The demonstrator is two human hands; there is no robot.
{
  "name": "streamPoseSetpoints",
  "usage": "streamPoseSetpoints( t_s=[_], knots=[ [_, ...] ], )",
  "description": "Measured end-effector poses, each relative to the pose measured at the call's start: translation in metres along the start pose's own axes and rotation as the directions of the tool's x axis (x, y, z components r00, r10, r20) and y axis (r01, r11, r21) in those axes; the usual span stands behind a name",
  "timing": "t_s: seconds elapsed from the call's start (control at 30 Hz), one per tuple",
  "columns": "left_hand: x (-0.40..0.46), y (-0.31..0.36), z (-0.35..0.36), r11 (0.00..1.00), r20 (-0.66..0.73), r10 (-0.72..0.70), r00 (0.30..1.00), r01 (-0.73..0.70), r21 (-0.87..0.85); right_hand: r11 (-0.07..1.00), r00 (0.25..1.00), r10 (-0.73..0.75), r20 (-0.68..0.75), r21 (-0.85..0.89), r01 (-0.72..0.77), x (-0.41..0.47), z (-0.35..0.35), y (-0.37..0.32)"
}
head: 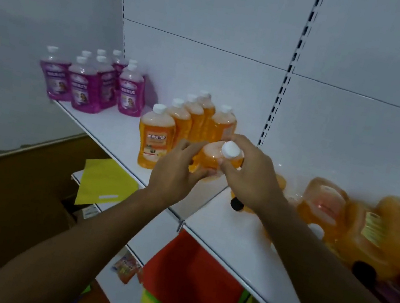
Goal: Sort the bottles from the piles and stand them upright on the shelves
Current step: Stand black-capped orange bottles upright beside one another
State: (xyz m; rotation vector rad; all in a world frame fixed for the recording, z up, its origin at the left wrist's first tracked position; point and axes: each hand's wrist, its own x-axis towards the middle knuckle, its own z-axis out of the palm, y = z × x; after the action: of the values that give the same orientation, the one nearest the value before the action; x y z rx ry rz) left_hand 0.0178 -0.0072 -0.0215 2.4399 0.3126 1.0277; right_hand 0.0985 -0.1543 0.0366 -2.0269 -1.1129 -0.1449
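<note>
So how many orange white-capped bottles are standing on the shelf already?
5 visible: front labelled one, three in a row behind it, one on the right. A sixth is between both hands, not yet placed. Others may be hidden.

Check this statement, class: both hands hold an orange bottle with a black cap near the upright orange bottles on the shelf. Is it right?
Not quite. The head view shows the orange bottle held by the left hand and right hand has a white cap; the rest holds, including the upright orange bottles on the shelf.
</note>
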Motion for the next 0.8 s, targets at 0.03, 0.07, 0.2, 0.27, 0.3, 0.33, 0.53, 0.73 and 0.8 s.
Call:
streamPoseSetpoints(
  t_s=[0.03, 0.07, 0.2, 0.27, 0.3, 0.33, 0.53, 0.73, 0.8],
  knots=[
    [0.002, -0.006, 0.003, 1.000, 0.000, -0.024, 1.000, 0.024, 0.016, 1.000, 1.000, 0.018, 0.026, 0.008, -0.018, 0.007, 0.006, 0.001],
    [0.005, -0.013, 0.007, 0.998, 0.003, -0.044, 0.999, 0.044, 0.036, 0.999, 0.998, 0.035, 0.043, 0.010, -0.036, 0.016, 0.011, 0.003],
    [0.016, -0.039, 0.021, 0.995, -0.001, -0.063, 0.998, 0.063, 0.075, 0.998, 0.995, 0.069, 0.070, 0.003, -0.070, 0.051, 0.031, 0.010],
    [0.025, -0.049, 0.026, 0.992, -0.037, -0.086, 0.996, 0.089, 0.089, 0.998, 0.995, 0.059, 0.078, 0.022, -0.061, 0.068, 0.038, 0.014],
    [0.029, -0.053, 0.028, 0.990, -0.053, -0.099, 0.994, 0.103, 0.092, 0.999, 0.995, 0.042, 0.087, 0.018, -0.044, 0.076, 0.040, 0.015],
    [0.032, -0.056, 0.030, 0.990, -0.063, -0.107, 0.992, 0.112, 0.082, 1.000, 0.995, 0.020, 0.099, 0.008, -0.021, 0.084, 0.041, 0.017],
    [0.022, -0.067, 0.042, 0.996, -0.061, -0.079, 0.995, 0.076, -0.040, 0.999, 0.986, -0.033, 0.162, -0.019, 0.036, 0.114, 0.048, 0.034],
    [0.013, -0.076, 0.049, 0.968, 0.063, 0.007, 0.998, -0.023, 0.252, 0.999, 0.978, -0.030, 0.206, 0.037, 0.023, 0.129, 0.055, 0.037],
    [0.011, -0.075, 0.052, 0.965, 0.087, -0.022, 0.996, -0.002, 0.261, 0.999, 0.983, -0.033, 0.181, -0.012, 0.036, 0.128, 0.056, 0.040]
  ],
)
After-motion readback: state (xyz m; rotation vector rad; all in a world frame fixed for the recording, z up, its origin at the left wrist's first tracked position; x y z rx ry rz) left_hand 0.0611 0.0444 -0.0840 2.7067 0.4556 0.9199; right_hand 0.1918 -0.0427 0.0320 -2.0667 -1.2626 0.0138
